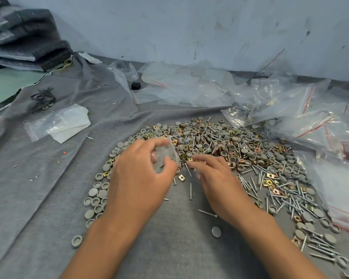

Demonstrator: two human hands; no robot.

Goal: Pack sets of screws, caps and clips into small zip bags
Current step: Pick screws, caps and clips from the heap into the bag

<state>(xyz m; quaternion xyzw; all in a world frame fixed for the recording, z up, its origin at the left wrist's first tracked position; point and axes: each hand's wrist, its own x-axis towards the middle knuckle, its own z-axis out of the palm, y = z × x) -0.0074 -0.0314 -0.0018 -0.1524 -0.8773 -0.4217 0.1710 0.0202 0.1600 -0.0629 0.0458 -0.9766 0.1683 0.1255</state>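
Note:
A wide heap of grey round caps (101, 195), silver screws (250, 185) and brass clips (274, 191) curves across the grey cloth in front of me. My left hand (137, 178) grips a small clear zip bag (166, 153) between thumb and fingers, just above the heap's near edge. My right hand (214, 174) lies palm down beside it, fingertips curled onto the clips and screws right of the bag; what they pinch is hidden.
Filled zip bags (310, 121) pile up at the right. Empty clear bags (185, 85) lie at the back by the wall. A bag with white paper (58, 123) and black ties (42, 98) sit at the left. Dark folded material (24, 37) is stacked far left.

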